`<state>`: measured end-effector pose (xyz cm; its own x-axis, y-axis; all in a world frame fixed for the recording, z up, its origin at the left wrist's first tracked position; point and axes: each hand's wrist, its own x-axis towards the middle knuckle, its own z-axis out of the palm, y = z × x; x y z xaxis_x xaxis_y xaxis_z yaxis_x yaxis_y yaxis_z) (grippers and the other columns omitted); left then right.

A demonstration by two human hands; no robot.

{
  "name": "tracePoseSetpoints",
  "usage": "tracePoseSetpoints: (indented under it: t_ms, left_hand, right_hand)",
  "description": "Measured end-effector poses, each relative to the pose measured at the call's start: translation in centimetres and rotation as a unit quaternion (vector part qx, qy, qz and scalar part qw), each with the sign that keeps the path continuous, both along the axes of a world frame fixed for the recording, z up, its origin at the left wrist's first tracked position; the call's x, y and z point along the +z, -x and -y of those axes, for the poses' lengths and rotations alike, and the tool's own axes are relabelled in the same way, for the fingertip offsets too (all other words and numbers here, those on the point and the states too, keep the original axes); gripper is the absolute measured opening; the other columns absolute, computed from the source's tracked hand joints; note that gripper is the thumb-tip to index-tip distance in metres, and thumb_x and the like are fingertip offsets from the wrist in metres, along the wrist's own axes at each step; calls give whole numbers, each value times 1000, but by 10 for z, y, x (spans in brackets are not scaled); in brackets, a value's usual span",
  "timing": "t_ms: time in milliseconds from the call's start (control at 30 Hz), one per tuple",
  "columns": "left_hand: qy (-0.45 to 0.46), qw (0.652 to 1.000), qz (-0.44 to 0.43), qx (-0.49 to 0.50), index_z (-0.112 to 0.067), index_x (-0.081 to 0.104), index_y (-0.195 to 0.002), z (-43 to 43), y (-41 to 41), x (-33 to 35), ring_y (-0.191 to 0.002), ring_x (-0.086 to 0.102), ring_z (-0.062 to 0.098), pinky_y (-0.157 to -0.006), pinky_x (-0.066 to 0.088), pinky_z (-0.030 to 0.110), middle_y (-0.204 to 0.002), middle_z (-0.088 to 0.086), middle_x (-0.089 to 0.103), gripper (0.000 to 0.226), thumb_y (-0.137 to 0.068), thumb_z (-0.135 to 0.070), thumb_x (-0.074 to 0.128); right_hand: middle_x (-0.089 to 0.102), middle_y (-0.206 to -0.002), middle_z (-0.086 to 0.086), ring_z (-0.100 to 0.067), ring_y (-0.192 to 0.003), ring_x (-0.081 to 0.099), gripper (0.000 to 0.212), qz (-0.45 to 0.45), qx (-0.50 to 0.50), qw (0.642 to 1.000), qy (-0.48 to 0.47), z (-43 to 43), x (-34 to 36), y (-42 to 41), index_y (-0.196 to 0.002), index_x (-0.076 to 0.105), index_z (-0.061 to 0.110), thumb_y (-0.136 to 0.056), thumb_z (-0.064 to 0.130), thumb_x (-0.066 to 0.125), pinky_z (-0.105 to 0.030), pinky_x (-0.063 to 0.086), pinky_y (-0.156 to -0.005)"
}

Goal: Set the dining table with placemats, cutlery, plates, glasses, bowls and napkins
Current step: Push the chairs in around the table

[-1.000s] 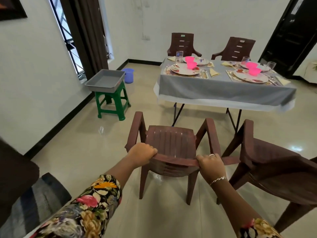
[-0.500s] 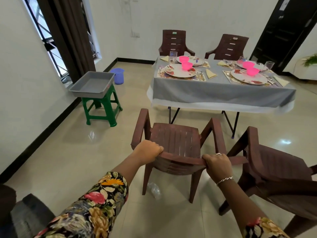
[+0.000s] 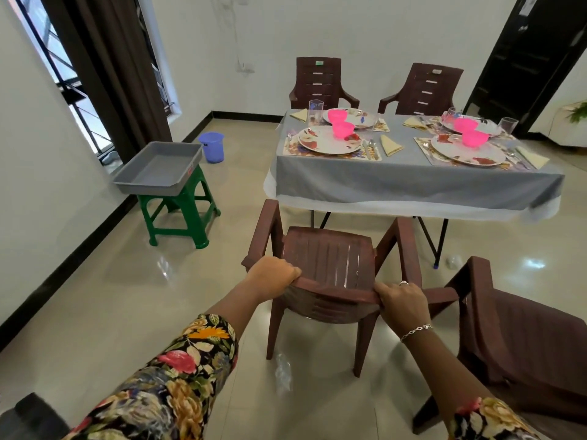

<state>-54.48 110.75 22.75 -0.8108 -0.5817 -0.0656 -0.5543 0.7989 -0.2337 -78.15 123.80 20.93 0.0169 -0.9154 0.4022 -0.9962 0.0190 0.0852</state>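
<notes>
My left hand [image 3: 273,274] and my right hand [image 3: 402,300] both grip the top of the backrest of a brown plastic chair [image 3: 330,258] that faces the dining table [image 3: 409,179]. The table wears a grey cloth and carries floral placemats, white flowered plates [image 3: 327,144], pink bowls [image 3: 343,128], glasses [image 3: 315,111], cutlery and folded yellow napkins [image 3: 390,145]. The chair stands a short way back from the table's near edge.
A second brown chair [image 3: 521,338] stands close at the right, its arm near my right hand. Two more chairs [image 3: 317,81] sit behind the table. A green stool with a grey tray [image 3: 158,169] and a blue bucket [image 3: 212,147] are at the left wall.
The chair and I have moved nearer to the table, and the view has swung slightly right. Both hands keep the same grip on the backrest.
</notes>
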Motion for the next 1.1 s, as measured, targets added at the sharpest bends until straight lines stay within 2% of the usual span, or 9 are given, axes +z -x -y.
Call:
tracePoseSetpoints:
  t_ms: [267,533,633,733,767,867,933,1000,1100]
  left_hand:
    - [-7,1000,-8,9,-13,57,-108,39,36,-2,-92,64,26,-78,49,35,-100,7,67,21,-92,-9,44]
    - [-10,999,-35,18,-15,58,-104,65,75,-7,-93,64,25,-76,49,35,-99,5,67,20,-91,-11,43]
    - [-10,999,-36,19,-15,57,-104,75,84,-7,-95,63,26,-76,49,34,-100,5,67,20,-90,-12,44]
    - [-8,999,-34,19,-15,56,-105,82,94,-5,-97,62,27,-74,46,34,-103,6,66,21,-89,-11,43]
    - [-7,999,-33,20,-15,56,-105,84,97,-4,-98,62,27,-73,46,34,-103,6,66,21,-89,-11,43]
    - [-6,999,-35,22,-14,57,-105,90,107,-3,-99,62,29,-74,46,35,-104,7,66,21,-88,-10,44]
    - [-6,999,-36,24,-14,57,-106,96,110,-4,-100,62,29,-76,46,35,-104,8,66,21,-89,-11,44]
    - [-7,999,-41,24,-13,57,-106,100,115,-4,-100,62,29,-76,46,36,-104,8,66,20,-90,-12,44]
    - [-5,999,-33,29,-14,56,-106,105,124,-3,-100,62,29,-76,46,35,-105,8,66,21,-90,-12,44]
  right_hand:
    - [51,-39,1,-17,-33,48,31,2,15,1000,-2,41,2,39,-51,61,18,-39,10,88,-23,39,-38]
    - [52,-40,3,-17,-35,49,34,-6,20,1000,-1,75,5,82,-52,62,19,-35,6,89,-24,40,-38]
    - [52,-40,3,-17,-35,49,30,-4,29,1000,10,85,2,94,-52,62,18,-39,7,87,-21,40,-40]
    - [53,-42,4,-15,-37,50,11,-19,43,999,28,94,4,103,-53,64,20,-63,16,65,-20,39,-41]
    - [53,-42,4,-15,-37,50,12,-21,43,998,29,97,4,107,-53,63,20,-64,17,62,-20,39,-41]
    - [53,-43,3,-18,-37,51,19,-19,39,999,20,107,1,117,-53,62,19,-50,6,75,-23,40,-40]
    - [52,-42,3,-18,-37,50,11,-23,38,999,22,112,2,121,-52,61,20,-58,11,64,-22,40,-41]
    - [52,-42,3,-18,-38,50,23,-18,39,999,27,116,1,127,-51,61,20,-65,17,43,-21,39,-41]
    - [52,-42,2,-18,-37,50,27,-8,33,999,29,125,3,135,-50,59,20,-65,18,36,-23,40,-41]
